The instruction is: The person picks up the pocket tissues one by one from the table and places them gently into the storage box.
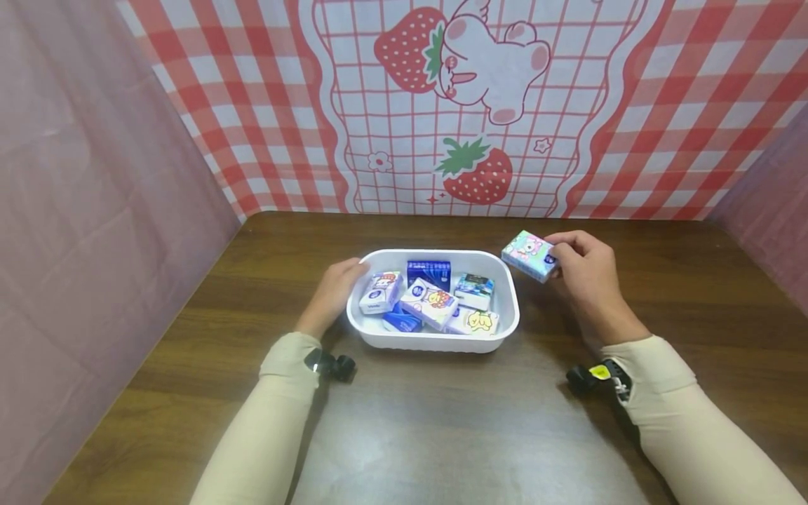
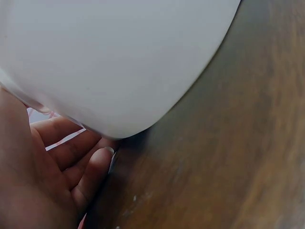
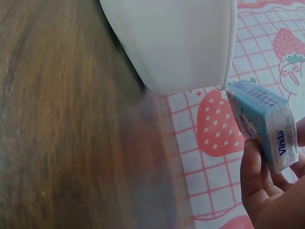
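Observation:
In the head view a white plastic tub (image 1: 432, 341) stands on the table with several small tissue packs in it. A purple-white tissue pack (image 1: 381, 292) leans at the left, another with a cartoon print (image 1: 429, 303) lies on top in the middle, and a dark blue tissue pack (image 1: 429, 274) stands behind. My left hand (image 1: 332, 294) holds the tub's left end, its fingers about the wall under the rim (image 2: 71, 122). Off the tub's right end, my right hand (image 1: 587, 277) pinches a light blue Vinda tissue pack (image 1: 530, 255) between thumb and fingers, above the table.
The brown wooden table (image 1: 442, 428) extends around the tub. Behind it hangs a red-and-white checked cloth (image 1: 271, 105) with strawberry prints. Pinkish curtains (image 1: 82, 210) flank both sides. Each wrist bears a small black camera (image 1: 341, 367).

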A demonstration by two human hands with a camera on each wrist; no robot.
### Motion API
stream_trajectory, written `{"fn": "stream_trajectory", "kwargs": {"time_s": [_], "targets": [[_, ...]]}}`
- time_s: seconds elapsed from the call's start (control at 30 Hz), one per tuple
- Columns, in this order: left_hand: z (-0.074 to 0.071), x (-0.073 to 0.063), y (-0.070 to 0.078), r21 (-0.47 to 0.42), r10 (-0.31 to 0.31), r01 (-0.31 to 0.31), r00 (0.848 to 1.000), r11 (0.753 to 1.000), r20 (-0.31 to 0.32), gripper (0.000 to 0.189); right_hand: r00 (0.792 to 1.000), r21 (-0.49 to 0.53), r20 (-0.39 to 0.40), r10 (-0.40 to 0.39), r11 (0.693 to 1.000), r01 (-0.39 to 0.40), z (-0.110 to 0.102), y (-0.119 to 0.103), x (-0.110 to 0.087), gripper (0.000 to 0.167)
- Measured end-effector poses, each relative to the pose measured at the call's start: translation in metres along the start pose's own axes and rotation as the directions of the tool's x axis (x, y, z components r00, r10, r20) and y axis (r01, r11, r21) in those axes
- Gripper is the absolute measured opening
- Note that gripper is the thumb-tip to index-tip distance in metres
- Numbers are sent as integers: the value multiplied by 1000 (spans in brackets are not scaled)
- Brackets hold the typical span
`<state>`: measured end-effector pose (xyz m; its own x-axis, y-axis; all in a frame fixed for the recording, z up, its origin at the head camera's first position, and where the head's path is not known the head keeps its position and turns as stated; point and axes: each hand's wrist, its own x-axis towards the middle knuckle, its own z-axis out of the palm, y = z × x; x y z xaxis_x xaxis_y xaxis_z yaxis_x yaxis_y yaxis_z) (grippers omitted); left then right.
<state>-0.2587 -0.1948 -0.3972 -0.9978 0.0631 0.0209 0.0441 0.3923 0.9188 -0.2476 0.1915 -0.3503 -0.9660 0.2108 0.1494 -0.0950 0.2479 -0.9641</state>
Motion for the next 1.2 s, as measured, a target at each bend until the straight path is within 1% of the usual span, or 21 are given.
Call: {"fn": "stream_trajectory", "kwargs": {"time_s": [0.07, 0.13, 0.2, 0.3, 0.33, 0.5, 0.63, 0.77, 0.9, 0.97, 1.2], "targets": [[0, 0, 0, 0, -5, 5, 1000, 1000, 0, 38, 1000, 33, 3, 5, 999, -6, -1, 0, 1, 30], [0, 0, 1, 1, -8, 8, 1000, 1000, 0, 39, 1000, 93, 11, 5, 996, -6, -1, 0, 2, 26], [0, 0, 1, 2, -9, 9, 1000, 1000, -1, 39, 1000, 175, 24, -3, 985, -1, -1, 0, 3, 22], [1, 0, 1, 1, -9, 9, 1000, 1000, -4, 39, 998, 255, 56, -10, 967, -4, -2, -1, 4, 18], [1, -1, 1, 3, -8, 8, 1000, 1000, -4, 39, 998, 264, 68, -8, 965, -10, -2, -2, 3, 18], [0, -1, 1, -3, -6, 6, 1000, 1000, -1, 38, 988, 268, 152, 39, 960, -80, -4, -5, 0, 18], [0, -1, 0, -8, -1, 1, 1000, 1000, 1, 37, 979, 281, 196, 59, 953, -114, -5, -6, -1, 19], [1, -1, -1, -3, 32, -32, 999, 999, -12, 37, 970, 259, 237, 59, 958, -121, -6, -6, -2, 21], [1, 1, -3, 1, 63, -63, 998, 998, -26, 36, 959, 213, 274, 71, 968, -132, -7, -6, -2, 28], [1, 1, -3, 1, 61, -61, 998, 998, -25, 36, 956, 206, 284, 73, 969, -135, -7, -7, -3, 31], [1, 1, -4, 5, 62, -62, 998, 998, -24, 35, 947, 196, 317, 47, 974, -114, -2, -13, -5, 24]]}}
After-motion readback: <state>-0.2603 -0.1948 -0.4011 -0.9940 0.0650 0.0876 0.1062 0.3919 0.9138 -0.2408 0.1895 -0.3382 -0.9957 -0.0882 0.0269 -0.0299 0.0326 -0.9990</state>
